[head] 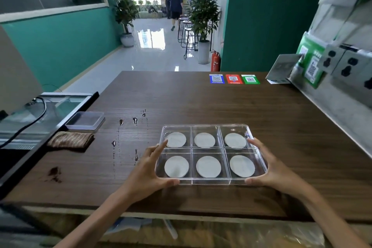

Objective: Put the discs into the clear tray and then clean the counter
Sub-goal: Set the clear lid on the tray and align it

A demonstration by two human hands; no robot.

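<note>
A clear tray (211,182) with several compartments rests on the brown wooden counter (201,102). Each compartment holds one pale round disc, for instance the near middle disc (208,166). My left hand (150,169) grips the tray's left side, thumb at the near edge and fingers along the wall. My right hand (269,167) grips the right side the same way. Left of the tray, dark liquid drops (135,120) and a brown smear (54,174) mark the counter. A folded brown striped cloth (71,139) lies at the left edge.
A small clear lidded box (85,120) sits behind the cloth. Three QR code cards (233,79) lie at the far edge. A wall with sockets (350,66) runs along the right. A glass-topped cabinet (46,110) adjoins the counter's left. A person walks away down the corridor.
</note>
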